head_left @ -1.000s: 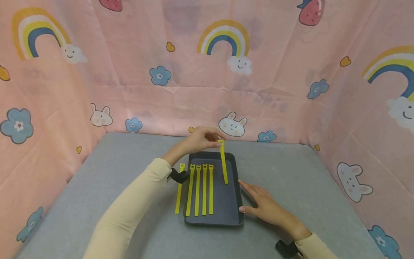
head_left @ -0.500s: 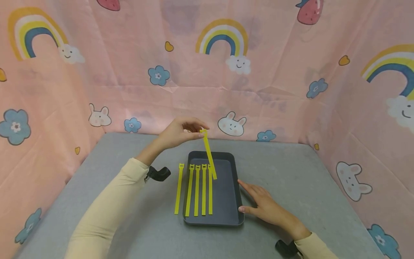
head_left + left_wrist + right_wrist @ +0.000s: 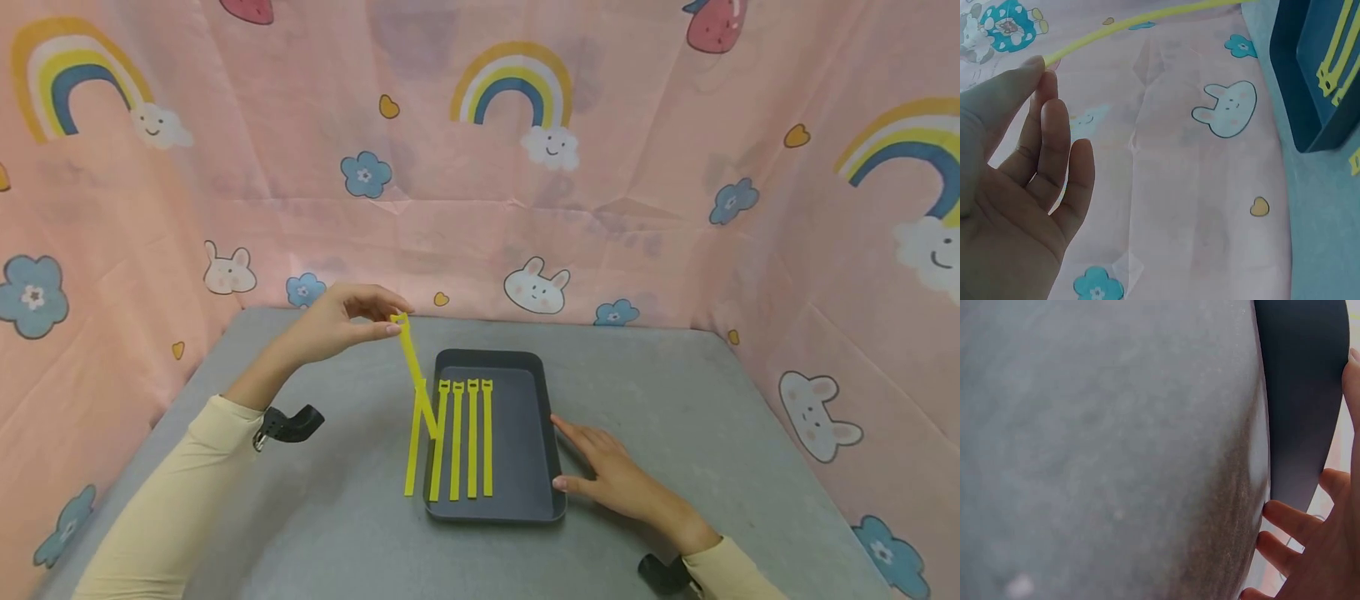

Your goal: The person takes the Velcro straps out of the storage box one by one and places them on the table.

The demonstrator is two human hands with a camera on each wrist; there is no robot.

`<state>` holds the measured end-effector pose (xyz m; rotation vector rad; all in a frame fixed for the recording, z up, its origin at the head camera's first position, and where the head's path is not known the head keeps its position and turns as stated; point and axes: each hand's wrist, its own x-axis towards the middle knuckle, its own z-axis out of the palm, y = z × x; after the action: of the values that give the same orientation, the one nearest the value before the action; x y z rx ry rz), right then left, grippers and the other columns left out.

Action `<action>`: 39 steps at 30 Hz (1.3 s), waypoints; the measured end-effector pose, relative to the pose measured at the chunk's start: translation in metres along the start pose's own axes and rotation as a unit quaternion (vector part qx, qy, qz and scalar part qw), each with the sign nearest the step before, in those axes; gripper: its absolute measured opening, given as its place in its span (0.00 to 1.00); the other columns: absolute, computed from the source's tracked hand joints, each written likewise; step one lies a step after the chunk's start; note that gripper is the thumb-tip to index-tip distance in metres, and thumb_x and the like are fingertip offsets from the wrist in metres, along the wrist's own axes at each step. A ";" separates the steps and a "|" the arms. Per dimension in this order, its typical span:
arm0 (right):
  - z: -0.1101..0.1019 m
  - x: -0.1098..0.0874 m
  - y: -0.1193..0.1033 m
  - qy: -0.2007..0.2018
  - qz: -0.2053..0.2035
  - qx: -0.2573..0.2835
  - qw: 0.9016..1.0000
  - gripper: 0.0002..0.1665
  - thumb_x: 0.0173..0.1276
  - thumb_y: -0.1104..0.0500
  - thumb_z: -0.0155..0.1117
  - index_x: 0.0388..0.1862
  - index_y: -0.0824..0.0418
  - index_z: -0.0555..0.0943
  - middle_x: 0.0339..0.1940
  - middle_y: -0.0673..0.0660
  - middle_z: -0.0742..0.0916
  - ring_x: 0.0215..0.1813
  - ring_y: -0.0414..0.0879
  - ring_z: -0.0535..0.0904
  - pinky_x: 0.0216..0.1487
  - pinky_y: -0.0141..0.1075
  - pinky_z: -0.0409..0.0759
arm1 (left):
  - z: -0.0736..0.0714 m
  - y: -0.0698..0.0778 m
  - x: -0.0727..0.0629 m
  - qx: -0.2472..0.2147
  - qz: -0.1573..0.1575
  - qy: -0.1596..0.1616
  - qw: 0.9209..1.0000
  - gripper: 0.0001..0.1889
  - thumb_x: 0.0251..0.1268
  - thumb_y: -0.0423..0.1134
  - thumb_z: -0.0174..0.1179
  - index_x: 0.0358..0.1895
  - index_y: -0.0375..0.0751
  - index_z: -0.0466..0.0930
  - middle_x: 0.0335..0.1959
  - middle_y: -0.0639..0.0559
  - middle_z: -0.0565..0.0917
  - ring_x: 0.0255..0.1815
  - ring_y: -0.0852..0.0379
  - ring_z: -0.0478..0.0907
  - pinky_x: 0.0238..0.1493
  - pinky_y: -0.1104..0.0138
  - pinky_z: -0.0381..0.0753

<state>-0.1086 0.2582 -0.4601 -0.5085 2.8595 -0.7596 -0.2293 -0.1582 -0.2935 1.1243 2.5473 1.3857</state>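
My left hand [image 3: 337, 321] pinches a yellow cable strap [image 3: 412, 357] by its slotted head, between thumb and fingertips. The strap hangs down at a slant past the left rim of a dark grey tray [image 3: 525, 467]. In the left wrist view the held strap [image 3: 1141, 22] stretches toward the upper right. Several matching straps [image 3: 458, 450] lie side by side in the tray, heads toward the far end. Another strap [image 3: 412, 458] lies on the table just left of the tray, its top partly behind the held one. My right hand [image 3: 622, 479] touches the tray's right side with extended fingers.
The grey table [image 3: 675, 417] reaches back to a pink curtain [image 3: 630, 150] printed with rainbows, rabbits and flowers, which encloses three sides. A black wrist camera [image 3: 292, 423] sits on the left wrist, another black camera [image 3: 663, 575] on the right.
My left hand has carried the held strap leftward, from over the tray's right half to its left edge. The right hand and the tray have stayed put.
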 end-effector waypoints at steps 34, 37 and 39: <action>0.000 -0.002 -0.003 0.001 -0.003 -0.017 1.000 0.52 0.64 0.31 0.61 0.81 0.40 0.50 0.75 0.61 0.71 0.75 0.65 0.65 0.68 0.70 0.57 | 0.012 -0.069 -0.028 -0.045 -0.137 -0.176 0.974 0.15 0.65 0.43 0.66 0.54 0.51 0.83 0.42 0.50 0.83 0.42 0.53 0.79 0.47 0.63 0.81; 0.000 -0.002 -0.002 0.001 0.000 -0.015 1.000 0.52 0.64 0.31 0.61 0.81 0.40 0.50 0.75 0.61 0.71 0.75 0.65 0.65 0.68 0.70 0.57 | 0.018 -0.080 -0.025 -0.041 -0.141 -0.172 0.974 0.15 0.64 0.43 0.67 0.54 0.52 0.84 0.44 0.51 0.84 0.42 0.55 0.79 0.48 0.61 0.80; 0.000 -0.002 -0.002 0.000 0.002 -0.013 1.000 0.52 0.64 0.31 0.61 0.81 0.39 0.50 0.75 0.61 0.70 0.75 0.65 0.64 0.68 0.71 0.56 | 0.022 -0.087 -0.023 -0.041 -0.142 -0.169 0.974 0.16 0.64 0.43 0.67 0.54 0.49 0.84 0.44 0.50 0.84 0.42 0.55 0.79 0.49 0.58 0.80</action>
<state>-0.1063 0.2572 -0.4585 -0.5051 2.8736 -0.7229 -0.2546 -0.1864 -0.3777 0.8547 2.2766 1.1114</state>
